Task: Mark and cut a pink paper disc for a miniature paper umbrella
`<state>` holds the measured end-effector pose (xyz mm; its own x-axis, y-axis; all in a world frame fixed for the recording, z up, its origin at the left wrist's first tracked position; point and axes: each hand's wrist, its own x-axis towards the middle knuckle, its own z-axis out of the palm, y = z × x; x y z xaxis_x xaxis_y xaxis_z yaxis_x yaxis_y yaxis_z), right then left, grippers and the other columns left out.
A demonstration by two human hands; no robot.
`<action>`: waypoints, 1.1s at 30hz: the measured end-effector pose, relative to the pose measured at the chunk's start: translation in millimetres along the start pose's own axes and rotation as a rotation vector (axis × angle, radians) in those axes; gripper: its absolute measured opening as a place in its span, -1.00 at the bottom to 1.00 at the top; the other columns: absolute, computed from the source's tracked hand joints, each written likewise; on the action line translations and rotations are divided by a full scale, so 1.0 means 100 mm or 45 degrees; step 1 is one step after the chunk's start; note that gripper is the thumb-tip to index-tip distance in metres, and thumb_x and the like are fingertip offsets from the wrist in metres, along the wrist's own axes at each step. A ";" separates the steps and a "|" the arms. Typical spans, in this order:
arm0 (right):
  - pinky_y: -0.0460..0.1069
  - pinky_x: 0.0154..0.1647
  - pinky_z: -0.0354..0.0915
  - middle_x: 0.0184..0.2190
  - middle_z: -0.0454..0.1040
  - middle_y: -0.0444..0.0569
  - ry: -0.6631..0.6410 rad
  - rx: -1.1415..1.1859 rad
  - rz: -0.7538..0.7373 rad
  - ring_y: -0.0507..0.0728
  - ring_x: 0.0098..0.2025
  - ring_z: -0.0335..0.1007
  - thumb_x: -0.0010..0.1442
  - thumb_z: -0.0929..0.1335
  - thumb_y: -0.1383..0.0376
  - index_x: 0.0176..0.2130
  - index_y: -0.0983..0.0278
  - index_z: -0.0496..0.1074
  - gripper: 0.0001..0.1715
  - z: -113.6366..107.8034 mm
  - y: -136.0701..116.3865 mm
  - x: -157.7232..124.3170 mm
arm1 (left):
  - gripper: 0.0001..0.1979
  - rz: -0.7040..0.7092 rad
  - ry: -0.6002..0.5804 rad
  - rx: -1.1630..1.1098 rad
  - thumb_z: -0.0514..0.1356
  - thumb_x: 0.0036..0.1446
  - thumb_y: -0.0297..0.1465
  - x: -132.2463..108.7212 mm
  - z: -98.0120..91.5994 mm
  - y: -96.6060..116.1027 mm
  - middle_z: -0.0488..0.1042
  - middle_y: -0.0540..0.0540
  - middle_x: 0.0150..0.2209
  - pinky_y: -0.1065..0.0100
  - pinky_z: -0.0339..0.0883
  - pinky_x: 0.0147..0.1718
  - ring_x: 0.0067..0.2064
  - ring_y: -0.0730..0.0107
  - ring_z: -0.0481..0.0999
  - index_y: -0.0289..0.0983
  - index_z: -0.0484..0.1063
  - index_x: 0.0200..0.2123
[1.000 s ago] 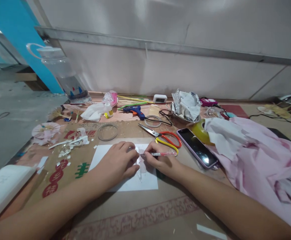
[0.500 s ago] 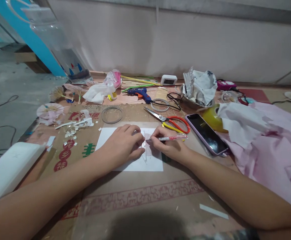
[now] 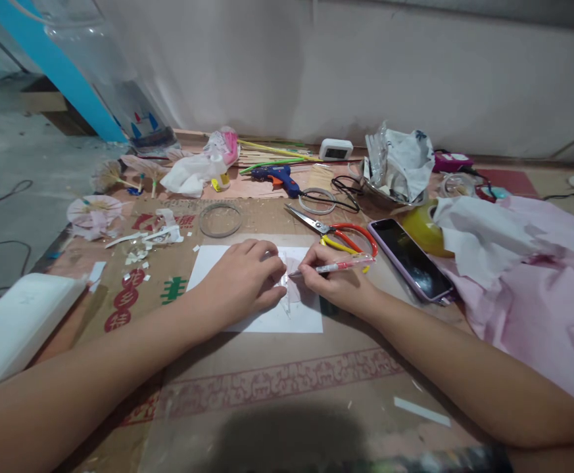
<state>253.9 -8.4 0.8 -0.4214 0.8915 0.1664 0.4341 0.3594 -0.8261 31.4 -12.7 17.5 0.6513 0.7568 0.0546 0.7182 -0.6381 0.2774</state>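
A sheet of white paper (image 3: 247,323) lies on the cardboard in front of me. On it my left hand (image 3: 244,279) rests with bent fingers, holding down a narrow clear plastic piece that looks like a ruler or set square (image 3: 287,295). My right hand (image 3: 333,282) grips a pen with a clear and red barrel (image 3: 338,267). Its tip is at the paper, beside the clear edge. A faint pinkish round shape (image 3: 294,289) shows under the clear piece; my fingers cover part of it.
Behind my hands lie scissors (image 3: 353,236), a phone (image 3: 409,259), a wire ring (image 3: 220,219) and a blue glue gun (image 3: 281,179). Pink cloth (image 3: 528,289) spreads at the right, near yellow tape (image 3: 427,230). Paper scraps (image 3: 151,240) and a white box (image 3: 25,322) are at the left.
The camera view has shifted slightly. Both hands keep nearly the same place on the paper, and the pen still meets the sheet beside the clear edge.
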 end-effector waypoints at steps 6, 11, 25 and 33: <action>-0.06 -0.45 0.18 -0.54 0.43 -0.17 -0.007 0.024 0.015 0.03 -0.49 0.31 0.22 0.33 0.26 -0.41 0.23 0.35 -0.84 0.00 0.01 -0.01 | -0.77 -0.006 -0.008 -0.002 0.23 0.28 -0.22 0.00 0.00 0.01 0.46 -0.26 0.07 -0.09 0.35 0.13 0.10 -0.05 0.43 -0.26 0.53 -0.14; -0.06 -0.46 0.17 -0.55 0.43 -0.17 -0.007 0.029 0.003 0.03 -0.50 0.31 0.22 0.34 0.27 -0.41 0.23 0.36 -0.85 0.01 0.02 -0.02 | -0.77 0.018 0.008 0.007 0.22 0.29 -0.22 -0.01 0.00 -0.01 0.46 -0.26 0.07 -0.09 0.37 0.10 0.08 -0.04 0.44 -0.26 0.53 -0.15; -0.03 -0.30 0.31 -0.35 0.48 -0.08 0.033 0.111 -0.059 0.08 -0.33 0.43 0.34 0.30 0.22 -0.20 0.27 0.41 -0.83 -0.03 0.10 -0.04 | -0.76 -0.098 -0.085 0.317 0.22 0.30 -0.22 -0.09 -0.19 0.00 0.53 -0.21 0.00 -0.03 0.31 0.12 0.05 -0.02 0.49 -0.23 0.53 -0.09; 0.00 -0.21 0.35 -0.27 0.57 -0.01 0.068 0.029 -0.111 0.11 -0.26 0.50 0.36 0.31 0.20 -0.11 0.28 0.49 -0.76 -0.03 0.11 -0.03 | -0.73 -0.089 -0.042 0.301 0.12 0.31 -0.34 -0.30 -0.49 -0.09 0.59 -0.26 -0.17 0.04 0.37 -0.04 -0.10 -0.01 0.55 -0.28 0.60 -0.09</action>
<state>262.2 -6.4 -6.8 -0.4132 0.8708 0.2664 0.3790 0.4304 -0.8192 -6.3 -23.2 60.1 0.6030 0.7977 0.0110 0.7965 -0.6028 0.0472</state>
